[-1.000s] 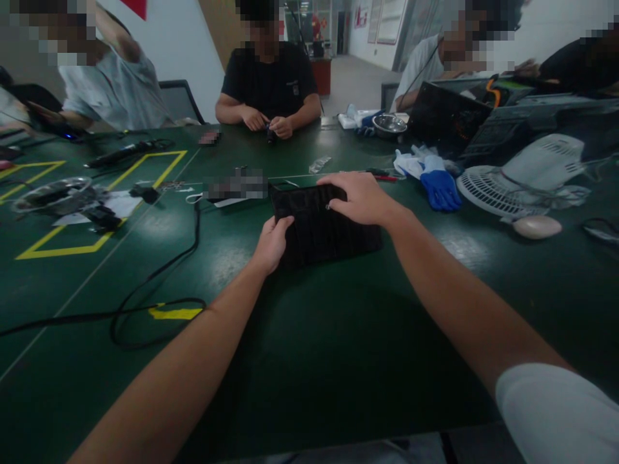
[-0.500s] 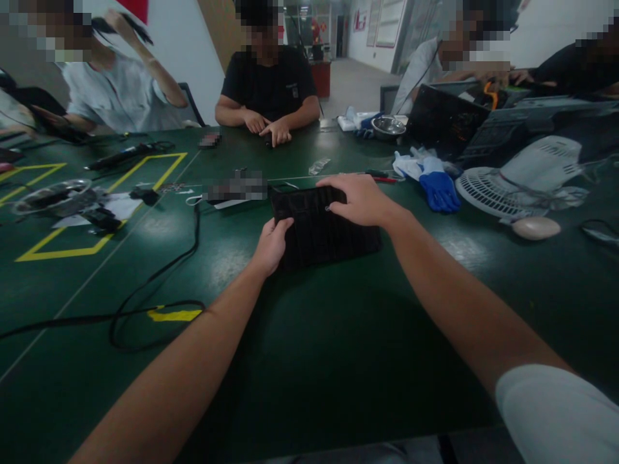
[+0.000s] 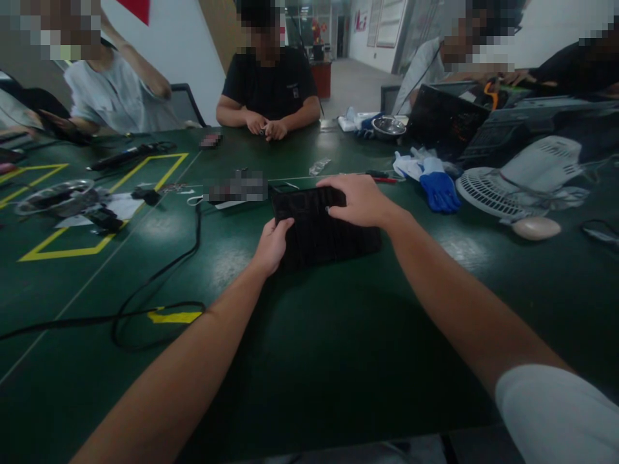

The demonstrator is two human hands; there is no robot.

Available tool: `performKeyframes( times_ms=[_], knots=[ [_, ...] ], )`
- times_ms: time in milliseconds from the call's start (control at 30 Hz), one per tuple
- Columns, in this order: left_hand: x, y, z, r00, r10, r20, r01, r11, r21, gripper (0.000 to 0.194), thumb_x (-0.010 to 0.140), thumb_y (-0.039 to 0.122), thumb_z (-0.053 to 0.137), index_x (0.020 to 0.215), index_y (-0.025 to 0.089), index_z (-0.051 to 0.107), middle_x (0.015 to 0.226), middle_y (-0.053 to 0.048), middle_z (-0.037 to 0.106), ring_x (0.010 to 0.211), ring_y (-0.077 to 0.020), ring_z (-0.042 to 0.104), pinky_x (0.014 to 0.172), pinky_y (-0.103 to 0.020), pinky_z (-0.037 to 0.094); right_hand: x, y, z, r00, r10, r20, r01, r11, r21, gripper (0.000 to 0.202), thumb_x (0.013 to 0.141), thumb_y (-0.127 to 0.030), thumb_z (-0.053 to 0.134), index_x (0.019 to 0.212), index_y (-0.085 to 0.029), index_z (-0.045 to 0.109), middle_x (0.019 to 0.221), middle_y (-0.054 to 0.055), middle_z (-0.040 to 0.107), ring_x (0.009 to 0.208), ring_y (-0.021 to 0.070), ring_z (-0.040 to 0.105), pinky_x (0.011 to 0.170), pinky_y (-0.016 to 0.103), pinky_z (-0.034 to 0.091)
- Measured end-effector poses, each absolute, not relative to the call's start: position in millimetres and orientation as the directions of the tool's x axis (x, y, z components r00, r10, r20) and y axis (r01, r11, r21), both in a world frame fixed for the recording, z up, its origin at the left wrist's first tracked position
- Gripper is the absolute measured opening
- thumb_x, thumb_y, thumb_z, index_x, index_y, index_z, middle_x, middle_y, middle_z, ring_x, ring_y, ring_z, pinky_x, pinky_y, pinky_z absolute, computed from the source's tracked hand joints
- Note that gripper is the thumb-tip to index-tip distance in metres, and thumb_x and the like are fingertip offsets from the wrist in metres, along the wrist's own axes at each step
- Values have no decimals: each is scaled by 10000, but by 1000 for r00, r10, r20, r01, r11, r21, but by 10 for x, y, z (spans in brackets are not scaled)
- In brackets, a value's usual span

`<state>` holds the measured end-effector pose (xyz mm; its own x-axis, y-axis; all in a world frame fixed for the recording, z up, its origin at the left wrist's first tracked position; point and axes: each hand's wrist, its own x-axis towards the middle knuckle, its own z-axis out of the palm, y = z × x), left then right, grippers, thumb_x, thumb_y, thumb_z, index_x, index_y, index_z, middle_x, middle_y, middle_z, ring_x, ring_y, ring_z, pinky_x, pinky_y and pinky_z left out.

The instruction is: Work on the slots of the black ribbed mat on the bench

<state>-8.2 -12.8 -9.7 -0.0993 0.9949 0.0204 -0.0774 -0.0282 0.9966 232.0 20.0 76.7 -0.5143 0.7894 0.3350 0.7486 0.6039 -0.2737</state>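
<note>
A flat black rectangular object [image 3: 309, 241], perhaps a pouch or case, lies on the green table [image 3: 338, 361] at the centre of the view. My left hand [image 3: 273, 247] grips its left edge, thumb on top and the other fingers hidden beneath or behind. Over its upper right part lies my right hand [image 3: 355, 201], with thumb and fingers around the far edge. A small shiny spot shows on the black surface by my right thumb. Dark shading hides the object's finer details.
Blue-and-white gloves [image 3: 439, 187], a white fan [image 3: 498, 190] and a metal bowl [image 3: 388, 127] stand at the right. A black cable [image 3: 167, 274] loops at the left. A person in black [image 3: 271, 84] sits opposite; others sit at both sides.
My hands and the black object have hardly moved. Across the table, the person in black has shifted their hands, and the person at the left has lowered the raised arm and leaned left.
</note>
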Motion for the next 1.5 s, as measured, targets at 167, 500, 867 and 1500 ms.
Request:
performKeyframes(
  times_ms=[167, 500, 867, 1500],
  knots=[
    [-91, -113, -124, -108, 994, 25, -69, -33, 997, 363, 749, 526, 765, 944, 226, 703, 926, -81, 741, 1045, -338, 735, 988, -464, 589, 2311, 196, 755, -508, 791, 341, 747, 602, -283, 631, 870, -350, 688, 1497, -280, 699, 1542, 84, 729, 1424, 396, 639, 1205, 615, 415],
    [-77, -110, -104, -104, 994, 22, -75, -30, 997, 363, 734, 528, 769, 929, 229, 700, 906, -74, 735, 1037, -332, 729, 982, -451, 586, 2274, 182, 734, -485, 796, 362, 760, 589, -275, 586, 895, -361, 716, 1472, -258, 711, 1472, 119, 757, 1363, 412, 661, 1185, 620, 413],
    [-76, -122, -98, -109, 994, 25, -68, -33, 997, 342, 757, 514, 765, 936, 227, 715, 926, -81, 760, 1047, -340, 749, 1004, -469, 602, 2272, 205, 711, -459, 811, 362, 780, 563, -272, 505, 973, -402, 676, 1464, -290, 716, 1443, 109, 767, 1343, 404, 659, 1172, 611, 409],
    [-72, -131, -97, -99, 995, 10, -89, -19, 996, 351, 776, 492, 769, 978, 206, 744, 970, -94, 795, 1084, -351, 767, 1029, -479, 615, 2329, 243, 725, -502, 791, 350, 739, 602, -301, 525, 962, -300, 642, 1480, -283, 723, 1509, 84, 749, 1387, 382, 658, 1203, 606, 417]
  ],
)
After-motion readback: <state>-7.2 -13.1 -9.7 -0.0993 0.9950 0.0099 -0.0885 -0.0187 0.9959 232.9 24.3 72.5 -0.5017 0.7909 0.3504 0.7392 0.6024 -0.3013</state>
